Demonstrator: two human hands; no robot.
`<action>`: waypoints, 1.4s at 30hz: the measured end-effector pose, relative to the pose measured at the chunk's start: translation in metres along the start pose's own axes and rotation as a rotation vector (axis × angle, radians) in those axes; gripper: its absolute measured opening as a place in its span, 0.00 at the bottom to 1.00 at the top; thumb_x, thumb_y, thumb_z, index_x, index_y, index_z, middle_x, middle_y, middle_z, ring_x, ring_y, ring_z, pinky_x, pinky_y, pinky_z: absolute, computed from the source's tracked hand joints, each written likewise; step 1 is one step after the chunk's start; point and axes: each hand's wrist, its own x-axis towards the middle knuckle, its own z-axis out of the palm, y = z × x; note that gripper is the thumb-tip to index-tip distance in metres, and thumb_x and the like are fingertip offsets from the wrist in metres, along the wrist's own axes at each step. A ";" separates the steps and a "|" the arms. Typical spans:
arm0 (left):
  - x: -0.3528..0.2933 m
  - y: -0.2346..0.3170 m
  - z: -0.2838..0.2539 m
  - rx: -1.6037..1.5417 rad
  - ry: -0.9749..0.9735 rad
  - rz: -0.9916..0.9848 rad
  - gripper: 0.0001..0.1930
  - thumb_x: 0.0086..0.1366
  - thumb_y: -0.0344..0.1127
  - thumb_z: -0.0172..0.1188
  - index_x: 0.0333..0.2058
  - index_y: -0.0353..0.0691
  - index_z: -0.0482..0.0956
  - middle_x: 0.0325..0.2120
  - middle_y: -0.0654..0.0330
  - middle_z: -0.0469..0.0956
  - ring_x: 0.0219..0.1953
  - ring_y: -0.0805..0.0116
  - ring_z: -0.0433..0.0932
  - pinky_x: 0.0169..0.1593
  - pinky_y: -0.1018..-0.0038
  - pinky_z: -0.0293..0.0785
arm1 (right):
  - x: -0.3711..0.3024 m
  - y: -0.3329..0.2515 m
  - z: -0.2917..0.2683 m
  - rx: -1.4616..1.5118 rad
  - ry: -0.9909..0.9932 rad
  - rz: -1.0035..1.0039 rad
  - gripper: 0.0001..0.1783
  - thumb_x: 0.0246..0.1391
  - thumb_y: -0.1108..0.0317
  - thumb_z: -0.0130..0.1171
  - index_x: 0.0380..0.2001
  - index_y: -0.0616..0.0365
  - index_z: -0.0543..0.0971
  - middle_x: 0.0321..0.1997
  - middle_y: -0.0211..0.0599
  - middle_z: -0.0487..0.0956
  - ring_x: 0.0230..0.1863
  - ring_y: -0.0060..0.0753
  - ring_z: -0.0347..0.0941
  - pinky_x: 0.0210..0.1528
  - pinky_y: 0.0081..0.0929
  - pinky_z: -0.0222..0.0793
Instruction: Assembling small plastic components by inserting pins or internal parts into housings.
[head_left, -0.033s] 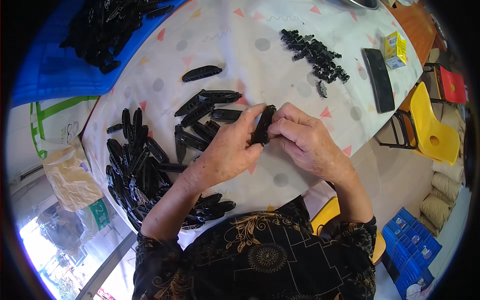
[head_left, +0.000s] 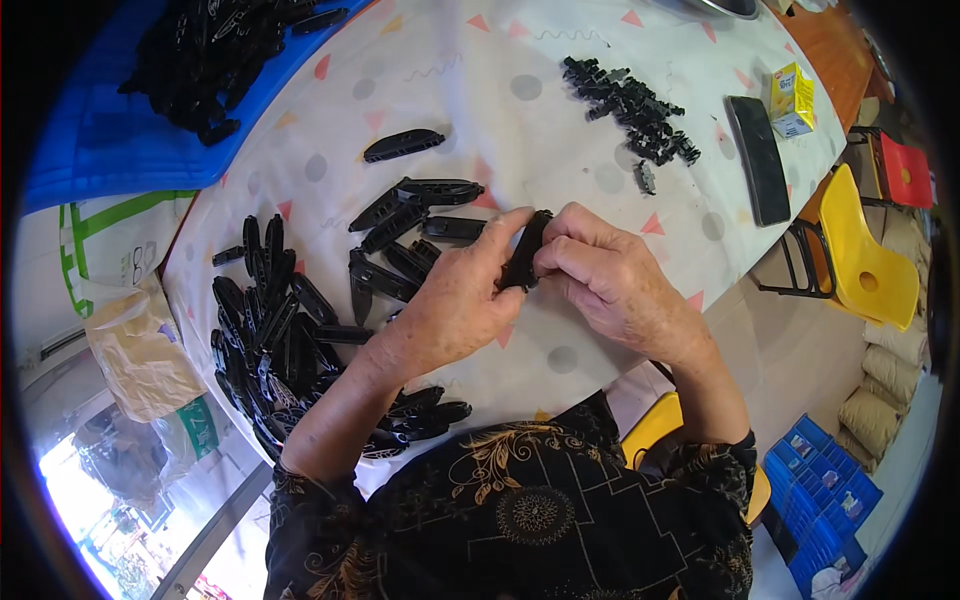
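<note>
Both of my hands meet over the middle of the table on one long black plastic piece (head_left: pixel 525 250), which stands tilted on end. My left hand (head_left: pixel 450 305) pinches it from the left and my right hand (head_left: pixel 610 280) grips it from the right. Just to the left of the hands lie several more of these black pieces (head_left: pixel 410 215), and a bigger heap (head_left: pixel 270 320) sits by the table's left edge. One piece (head_left: pixel 403 145) lies alone farther away. A pile of small black parts (head_left: pixel 630 105) rests at the far right.
The table (head_left: pixel 560 350) wears a white cloth with dots and triangles. A flat black slab (head_left: pixel 757 158) and a yellow box (head_left: pixel 792 98) lie at its right end. A blue sheet (head_left: pixel 110 140) carries more black pieces (head_left: pixel 220 50). A yellow chair (head_left: pixel 860 260), blue crates (head_left: pixel 820 490) and bags (head_left: pixel 140 350) stand around.
</note>
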 end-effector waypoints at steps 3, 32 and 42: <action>0.000 -0.002 -0.003 0.054 -0.002 0.004 0.35 0.57 0.19 0.53 0.63 0.37 0.52 0.42 0.49 0.76 0.42 0.68 0.78 0.46 0.73 0.74 | 0.009 0.000 -0.001 -0.089 -0.067 -0.043 0.12 0.38 0.85 0.61 0.29 0.64 0.75 0.32 0.36 0.70 0.34 0.36 0.72 0.35 0.27 0.70; 0.002 -0.015 -0.003 0.024 0.021 0.094 0.31 0.55 0.26 0.56 0.57 0.31 0.56 0.28 0.46 0.76 0.26 0.53 0.80 0.35 0.63 0.74 | 0.032 0.014 0.000 -0.257 -0.161 -0.159 0.08 0.38 0.78 0.63 0.24 0.62 0.75 0.27 0.34 0.69 0.31 0.38 0.72 0.30 0.31 0.70; 0.005 -0.032 0.004 -0.279 0.216 0.173 0.29 0.59 0.22 0.55 0.59 0.36 0.57 0.36 0.53 0.78 0.35 0.71 0.79 0.37 0.76 0.75 | 0.032 0.018 0.016 0.054 0.025 0.047 0.12 0.43 0.80 0.64 0.32 0.59 0.76 0.29 0.30 0.70 0.30 0.24 0.71 0.31 0.21 0.67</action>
